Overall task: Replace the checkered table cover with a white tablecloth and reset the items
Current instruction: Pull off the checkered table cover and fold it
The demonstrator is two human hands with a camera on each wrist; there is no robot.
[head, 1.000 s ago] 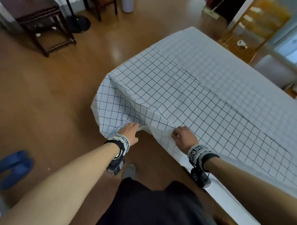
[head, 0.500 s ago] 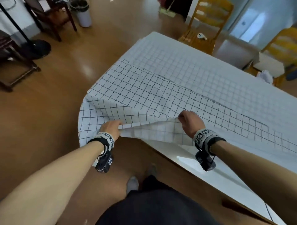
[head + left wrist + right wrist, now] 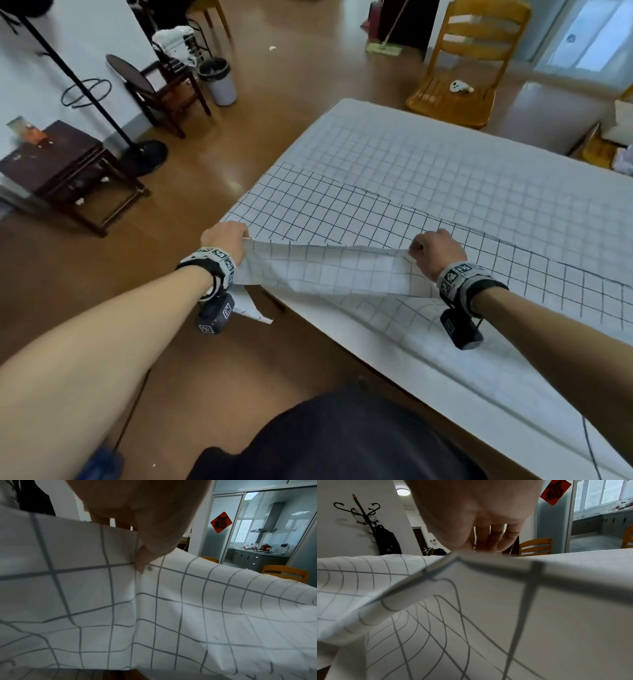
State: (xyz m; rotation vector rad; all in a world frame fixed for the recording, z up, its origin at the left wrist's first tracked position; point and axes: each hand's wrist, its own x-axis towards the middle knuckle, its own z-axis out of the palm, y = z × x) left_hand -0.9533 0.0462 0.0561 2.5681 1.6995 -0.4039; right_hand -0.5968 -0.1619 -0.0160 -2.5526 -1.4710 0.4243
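The checkered cover (image 3: 342, 212) lies over the table, part of it folded back on itself. My left hand (image 3: 224, 240) pinches its near edge at the table's left corner; in the left wrist view the thumb (image 3: 144, 559) presses into the checkered cover (image 3: 171, 615). About a forearm's length to the right, my right hand (image 3: 436, 251) grips the same edge, which is lifted off the table. The right wrist view shows the hemmed fold of the checkered cover (image 3: 419, 588) under my fingers (image 3: 494, 538). A white layer (image 3: 462, 387) is exposed along the table's near side.
A yellow wooden chair (image 3: 466, 68) with a small white object (image 3: 460, 87) on its seat stands beyond the table. To the left are a dark side table (image 3: 65, 171), a coat stand (image 3: 102, 113), a dark chair (image 3: 164, 89) and a bin (image 3: 219, 80).
Both hands have lifted the cover's near edge higher and spread further apart along it. The hanging corner has come up off the table's side, baring more white surface.
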